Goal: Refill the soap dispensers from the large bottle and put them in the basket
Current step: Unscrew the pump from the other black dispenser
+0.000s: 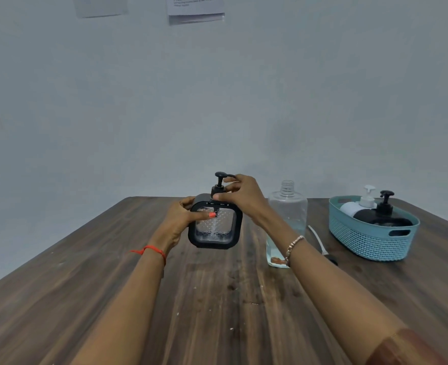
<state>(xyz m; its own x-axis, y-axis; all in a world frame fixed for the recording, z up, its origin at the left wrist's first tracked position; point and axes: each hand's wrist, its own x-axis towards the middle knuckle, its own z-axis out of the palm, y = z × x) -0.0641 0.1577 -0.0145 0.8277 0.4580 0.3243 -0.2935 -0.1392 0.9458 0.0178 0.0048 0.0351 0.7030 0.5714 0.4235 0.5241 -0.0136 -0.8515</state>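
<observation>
The square dispenser (215, 224), black-framed with a clear textured face, is held raised above the wooden counter (91, 285), near its middle. The left hand (180, 219) wraps the dispenser's left side, its fingers (205, 214) closed over the front face. The right hand (240, 198) sits at the black pump head (219, 184), fingers narrowed around the collar and holding it. Judgement: the step in hand is seating or turning the pump on this dispenser; which direction cannot be told. To do it well, the body should be kept upright and steady in the left hand while the right turns the collar squarely on its thread, without tilting the liquid inside. The large bottle (287, 222), clear, uncapped and partly filled, stands on the counter just behind the right wrist; a careless forearm could tip it. A loose pump tube (320, 242) lies on the counter between the bottle and the teal basket (370, 242). The basket, at the right, already holds a white dispenser (360, 205) and a black dispenser (383, 214)
</observation>
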